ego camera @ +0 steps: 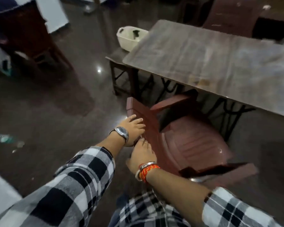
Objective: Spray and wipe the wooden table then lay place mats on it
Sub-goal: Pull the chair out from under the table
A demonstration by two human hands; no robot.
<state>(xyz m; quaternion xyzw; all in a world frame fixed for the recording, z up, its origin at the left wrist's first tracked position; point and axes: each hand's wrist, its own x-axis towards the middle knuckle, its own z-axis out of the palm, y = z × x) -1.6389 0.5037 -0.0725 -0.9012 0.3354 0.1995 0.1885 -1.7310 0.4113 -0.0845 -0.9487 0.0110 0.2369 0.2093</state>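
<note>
left hand (132,126) and right hand (142,155) grip plastic chair (187,145) backrest, fingers seemingly curled (blurry); likely clearing wooden table (203,54) near edge for wiping

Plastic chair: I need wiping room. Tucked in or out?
Partly tucked: the plastic chair front under the wooden table edge, seat mostly out.
</note>
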